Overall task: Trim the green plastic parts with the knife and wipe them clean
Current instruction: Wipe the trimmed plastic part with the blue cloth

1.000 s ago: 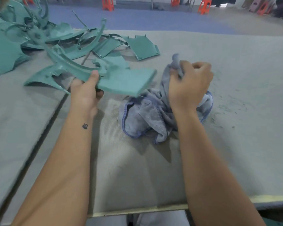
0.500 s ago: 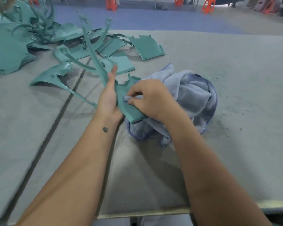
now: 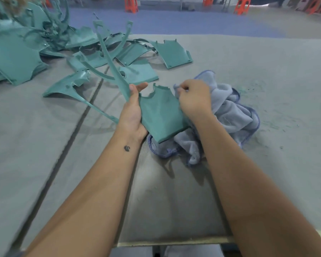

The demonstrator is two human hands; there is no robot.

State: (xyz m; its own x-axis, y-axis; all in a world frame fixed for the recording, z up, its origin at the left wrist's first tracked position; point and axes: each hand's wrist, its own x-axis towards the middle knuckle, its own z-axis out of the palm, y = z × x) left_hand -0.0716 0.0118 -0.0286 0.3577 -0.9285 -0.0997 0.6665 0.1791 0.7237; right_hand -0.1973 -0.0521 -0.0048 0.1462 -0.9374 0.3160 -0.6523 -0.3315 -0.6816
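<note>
Two hands: left hand (image 3: pixel 132 115) grips one green part (image 3: pixel 160 115), right hand (image 3: pixel 194 98) one cloth (image 3: pixel 233 112).

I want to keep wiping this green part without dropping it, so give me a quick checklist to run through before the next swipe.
1. Left hand holds the green part along its left edge: ok.
2. Right hand has a grip on a bunched fold of the blue cloth: ok.
3. Cloth fold meets the part at its upper right edge: ok.
4. Rest of the cloth lies on the grey table, under the part's lower corner, so it may drag: not ok.
5. Part's face free of dust: cannot tell, picture too blurred.
6. Knife out of the way: cannot tell, none in view.
</note>
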